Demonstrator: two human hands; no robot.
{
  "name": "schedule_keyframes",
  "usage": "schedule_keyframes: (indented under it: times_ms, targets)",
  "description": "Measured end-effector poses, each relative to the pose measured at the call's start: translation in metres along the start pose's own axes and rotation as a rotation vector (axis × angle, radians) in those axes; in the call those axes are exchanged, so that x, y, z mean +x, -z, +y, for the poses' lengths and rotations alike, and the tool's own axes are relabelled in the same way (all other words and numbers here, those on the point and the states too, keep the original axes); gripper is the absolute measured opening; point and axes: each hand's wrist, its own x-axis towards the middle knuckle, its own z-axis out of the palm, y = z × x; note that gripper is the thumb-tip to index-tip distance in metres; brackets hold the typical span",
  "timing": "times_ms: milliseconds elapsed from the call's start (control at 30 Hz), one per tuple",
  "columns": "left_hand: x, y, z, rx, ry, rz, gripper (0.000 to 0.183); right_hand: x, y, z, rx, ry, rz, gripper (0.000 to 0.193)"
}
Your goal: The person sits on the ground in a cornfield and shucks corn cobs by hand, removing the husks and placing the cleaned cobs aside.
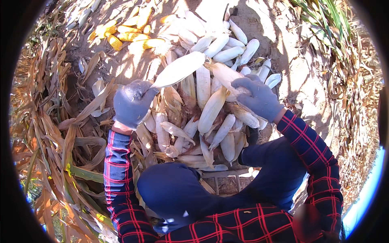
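My left hand (135, 104), in a grey glove, is closed on the narrow end of a broad pale corn husk leaf (180, 69). The leaf stretches up to the right, and its far end meets the tip of an ear of corn (223, 74). Whether the two are still joined there I cannot tell. Around the lower part of that ear, which is wrapped in pale husk, my gloved right hand (255, 95) is closed. Below and between both hands lies a heap of unhusked corn ears (212, 110), pale and dry, some with brown silk.
Several bare yellow corn cobs (131, 35) lie on the soil at the far left. More husked-over ears (231, 53) are piled beyond my hands. Dry corn stalks (52, 121) line the left, and leaves (328, 24) the far right. My bent knees (170, 186) flank the heap's near side.
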Motion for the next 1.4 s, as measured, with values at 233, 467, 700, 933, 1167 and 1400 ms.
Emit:
schedule_keyframes:
  times_ms: [233,467,700,933,1167,1400]
  targets:
    - [-0.012,0.025,0.09,0.655,-0.382,-0.147,0.014,-0.031,0.01,-0.025,-0.11,0.242,0.036,0.074]
    - [-0.034,0.015,0.154,0.43,-0.594,0.141,0.025,-0.078,0.008,-0.057,0.404,0.132,-0.202,0.071]
    - [-0.049,-0.011,0.144,-0.246,0.087,0.411,0.042,-0.077,0.004,-0.08,0.652,0.34,-0.024,0.045]
    - [-0.062,-0.012,0.163,-0.836,0.455,0.138,0.024,-0.064,-0.021,-0.068,-0.003,0.526,0.028,0.028]
    - [-0.062,-0.02,0.153,-0.993,0.375,0.246,0.021,-0.079,-0.014,-0.093,-0.179,0.418,-0.01,0.033]
    - [-0.07,-0.012,0.17,-1.055,0.374,0.073,0.021,-0.092,0.009,-0.122,0.273,0.376,0.155,0.027]
